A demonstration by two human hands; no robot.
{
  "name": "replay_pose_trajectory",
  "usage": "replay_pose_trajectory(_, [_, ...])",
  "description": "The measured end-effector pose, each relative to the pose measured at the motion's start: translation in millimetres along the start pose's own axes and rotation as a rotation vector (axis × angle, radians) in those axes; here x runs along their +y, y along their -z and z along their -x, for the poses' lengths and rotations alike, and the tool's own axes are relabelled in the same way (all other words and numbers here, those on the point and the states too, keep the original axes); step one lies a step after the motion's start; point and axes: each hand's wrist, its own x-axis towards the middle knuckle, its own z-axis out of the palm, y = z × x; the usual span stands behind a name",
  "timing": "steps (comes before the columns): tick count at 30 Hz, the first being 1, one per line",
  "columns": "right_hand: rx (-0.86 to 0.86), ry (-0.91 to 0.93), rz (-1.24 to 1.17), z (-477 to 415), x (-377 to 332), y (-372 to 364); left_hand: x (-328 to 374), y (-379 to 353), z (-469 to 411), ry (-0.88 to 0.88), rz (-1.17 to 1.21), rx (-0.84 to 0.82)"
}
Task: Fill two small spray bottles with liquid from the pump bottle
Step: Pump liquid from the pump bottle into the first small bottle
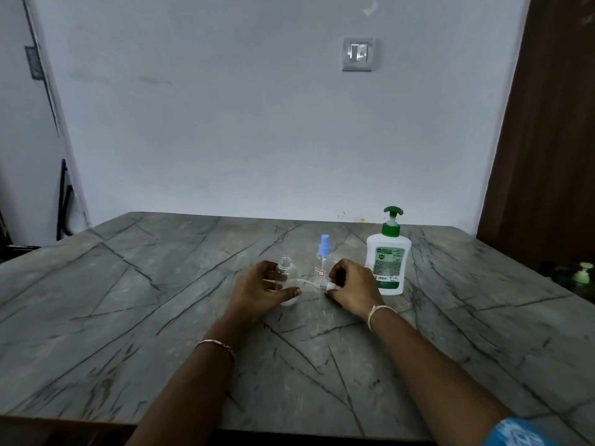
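A clear small bottle (286, 272) stands upright on the grey table (161, 300) with its threaded neck uncovered. My left hand (257, 289) curls round it, thumb across the front. My right hand (352, 289) pinches a white spray cap (333, 286) low over the table, its thin tube (307, 282) pointing left toward the bottle. Just behind stands a second small spray bottle (323, 257) with a blue spray top and a red-edged label. The white pump bottle (388, 255) with a green pump stands upright to the right of my right hand.
A second green pump top (582, 273) shows dimly at the table's right edge. A wall with a switch plate (358, 54) stands right behind the table, and a brown door (547, 140) is on the right.
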Motion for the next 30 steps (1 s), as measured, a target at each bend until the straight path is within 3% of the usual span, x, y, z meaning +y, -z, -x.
replay_pose_trajectory(17, [-0.021, -0.027, -0.005, 17, 1, 40, 2, -3, 1, 0.014, -0.008, -0.069])
replay_pose_trajectory(30, [0.069, -0.102, 0.070, 38, 22, 69, 17, -29, 13, 0.044, 0.017, -0.079])
